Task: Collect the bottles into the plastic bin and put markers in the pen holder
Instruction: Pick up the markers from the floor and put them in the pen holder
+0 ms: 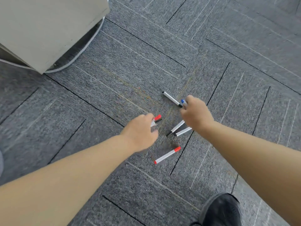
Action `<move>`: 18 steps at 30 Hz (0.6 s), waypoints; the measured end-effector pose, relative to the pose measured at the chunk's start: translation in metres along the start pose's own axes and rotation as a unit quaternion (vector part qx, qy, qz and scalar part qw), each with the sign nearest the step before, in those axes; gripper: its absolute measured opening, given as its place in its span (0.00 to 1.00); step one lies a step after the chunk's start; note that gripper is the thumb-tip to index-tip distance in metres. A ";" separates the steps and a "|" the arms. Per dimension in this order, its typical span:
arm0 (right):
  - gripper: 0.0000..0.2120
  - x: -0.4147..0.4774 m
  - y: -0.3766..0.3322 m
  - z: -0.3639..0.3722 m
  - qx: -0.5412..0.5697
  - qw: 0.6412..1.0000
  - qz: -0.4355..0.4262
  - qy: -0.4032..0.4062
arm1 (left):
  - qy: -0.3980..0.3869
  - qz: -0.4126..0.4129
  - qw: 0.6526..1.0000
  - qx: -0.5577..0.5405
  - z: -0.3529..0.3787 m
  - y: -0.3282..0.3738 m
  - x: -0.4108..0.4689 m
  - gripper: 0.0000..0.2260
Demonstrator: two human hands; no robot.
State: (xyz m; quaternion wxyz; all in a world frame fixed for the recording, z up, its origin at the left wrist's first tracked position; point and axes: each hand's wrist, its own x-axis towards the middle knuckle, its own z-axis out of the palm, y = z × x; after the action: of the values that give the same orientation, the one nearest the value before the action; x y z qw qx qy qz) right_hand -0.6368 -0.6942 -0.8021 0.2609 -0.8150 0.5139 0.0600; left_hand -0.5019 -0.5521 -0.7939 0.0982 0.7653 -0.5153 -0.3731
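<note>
Several white markers lie on the grey carpet. My left hand (140,132) is closed around a red-capped marker (156,119) whose cap sticks out past my fingers. My right hand (196,115) grips a blue-capped marker (183,101). A black-capped marker (171,99) lies just beyond the right hand, its near end touching my fingers. Two more black-tipped markers (176,128) (183,132) poke out from under my right wrist. Another red-capped marker (167,154) lies nearest me, between my arms. No bottle, bin or pen holder is in view.
A beige cabinet or desk side (48,30) stands at the upper left, with a grey cable (84,51) curving round its base. My black shoe (221,209) is at the bottom right. Grey carpet tiles cover the floor all round.
</note>
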 end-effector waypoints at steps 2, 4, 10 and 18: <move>0.06 -0.003 0.013 -0.011 0.038 0.997 0.041 0.044 | -0.062 0.007 0.998 0.024 0.025 0.012 -0.012 0.23; 0.07 -0.009 0.023 -0.017 0.034 0.996 0.059 0.050 | -0.112 0.019 0.991 0.070 0.050 0.022 -0.023 0.27; 0.04 -0.026 0.043 -0.011 -0.044 0.995 -0.056 -0.076 | -0.054 0.056 0.994 0.073 0.061 0.025 -0.018 0.08; 0.04 -0.032 0.054 0.003 -0.107 0.984 -0.042 -0.135 | 0.102 -0.003 0.993 -0.054 0.020 0.048 0.032 0.03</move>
State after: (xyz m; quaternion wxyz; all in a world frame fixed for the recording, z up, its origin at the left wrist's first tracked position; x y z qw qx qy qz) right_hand -0.6982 -0.6852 -0.8125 0.2414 -0.8433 0.4304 0.2130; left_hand -0.5433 -0.5961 -0.7974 0.1905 0.7947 -0.4790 -0.3204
